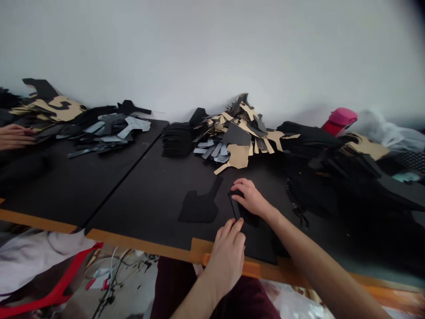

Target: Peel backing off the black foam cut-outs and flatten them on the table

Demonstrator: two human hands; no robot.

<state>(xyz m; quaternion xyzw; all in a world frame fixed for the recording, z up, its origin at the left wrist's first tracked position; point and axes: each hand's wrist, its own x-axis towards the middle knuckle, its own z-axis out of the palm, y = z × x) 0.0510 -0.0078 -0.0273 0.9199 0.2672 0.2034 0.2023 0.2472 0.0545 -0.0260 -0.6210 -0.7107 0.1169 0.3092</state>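
At the front of the black table, a narrow black strip (234, 207) lies at the edge of a dark cut piece. My right hand (250, 197) has its fingers curled over the strip's far end. The fingertips of my left hand (229, 250) press together on its near end, beside the table's front edge. My palm and fingers hide part of the dark material below. To the left of both hands, a flat black cut piece (199, 207) with a narrow arm lies on the tabletop, touched by neither hand.
Behind my hands rises a heap of tan, grey and black cut pieces (239, 128), next to a black stack (176, 139). Dark fabric (318, 190) covers the right side, near a pink-topped red container (339, 120). Another person's hand (15, 136) is at far left.
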